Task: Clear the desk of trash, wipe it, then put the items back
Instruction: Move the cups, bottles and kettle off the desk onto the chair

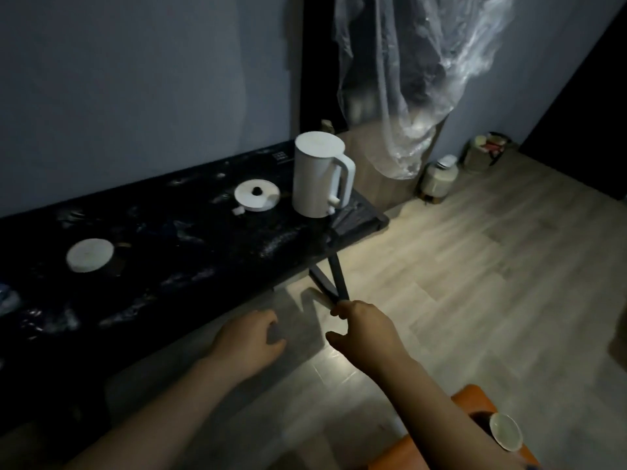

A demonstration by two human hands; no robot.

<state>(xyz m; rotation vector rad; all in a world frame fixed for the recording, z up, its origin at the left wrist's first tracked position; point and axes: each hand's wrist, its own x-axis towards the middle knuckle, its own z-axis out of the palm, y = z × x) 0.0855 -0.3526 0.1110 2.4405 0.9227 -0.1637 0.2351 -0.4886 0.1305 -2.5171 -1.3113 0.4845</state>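
Two dark strips (pixel 338 276) slant down in a V from the right end of the dark desk (pixel 169 252). The right hand (pixel 366 334) grips their lower ends with curled fingers, just off the desk's front edge; what they are is unclear. The left hand (pixel 251 340) hangs beside it, fingers loosely curled, holding nothing. On the desk stand a lidded white kettle (pixel 319 174), a round white base (pixel 257 196) and a white disc (pixel 90 255). A small bin (pixel 488 150) by the far wall holds mixed things too small to tell. A white bowl (pixel 505 430) sits on an orange stool (pixel 471 398).
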